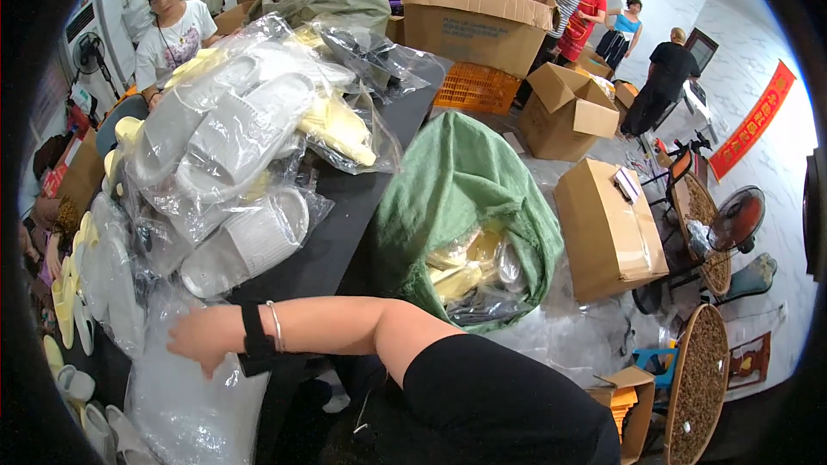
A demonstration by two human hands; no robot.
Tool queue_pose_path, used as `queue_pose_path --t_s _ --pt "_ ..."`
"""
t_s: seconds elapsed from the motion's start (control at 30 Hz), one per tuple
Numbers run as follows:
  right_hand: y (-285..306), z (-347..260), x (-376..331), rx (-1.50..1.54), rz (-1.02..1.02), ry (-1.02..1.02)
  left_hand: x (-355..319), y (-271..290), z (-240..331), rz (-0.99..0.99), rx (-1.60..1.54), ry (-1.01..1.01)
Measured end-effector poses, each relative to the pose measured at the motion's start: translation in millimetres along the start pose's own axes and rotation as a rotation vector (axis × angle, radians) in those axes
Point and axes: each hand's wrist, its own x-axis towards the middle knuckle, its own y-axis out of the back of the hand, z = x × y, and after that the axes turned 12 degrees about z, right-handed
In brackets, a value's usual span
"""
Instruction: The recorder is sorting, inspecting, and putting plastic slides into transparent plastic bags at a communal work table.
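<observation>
My right hand [205,336] reaches in across the lower left, palm down over a stack of clear plastic bags [194,409] on the dark table [332,228]. Its fingers are slightly blurred, with the thumb apart from them, and no object shows in the hand. Whether the fingertips touch the bags I cannot tell. Just beyond lies a grey slide sandal [250,241] in clear plastic, part of a big pile of bagged grey and pale yellow slides. Loose yellow slides [65,293] line the far left edge. My left hand is out of view.
To the table's right stands a green woven sack [461,181] holding bagged slides. Cardboard boxes [603,228], an orange crate [476,88], a fan [739,220] and round woven trays [699,379] stand around the floor. A co-worker [177,34] is across the table; others are further back.
</observation>
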Motion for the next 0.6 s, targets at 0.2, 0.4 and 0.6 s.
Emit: queue_pose_path --t_s 0.2,0.4,0.6 --pt "-76.5 -20.1 -34.6 0.094 0.367 0.075 -16.4 31.1 28.7 0.143 -0.059 0.105" --pt "-57.5 -19.0 -53.7 -0.076 0.279 -0.044 -149.2 184.6 99.4 0.528 0.170 0.352" --pt "-56.0 -28.0 -58.6 -0.227 0.348 0.022 -103.2 40.3 139.3 0.271 0.811 -0.113"
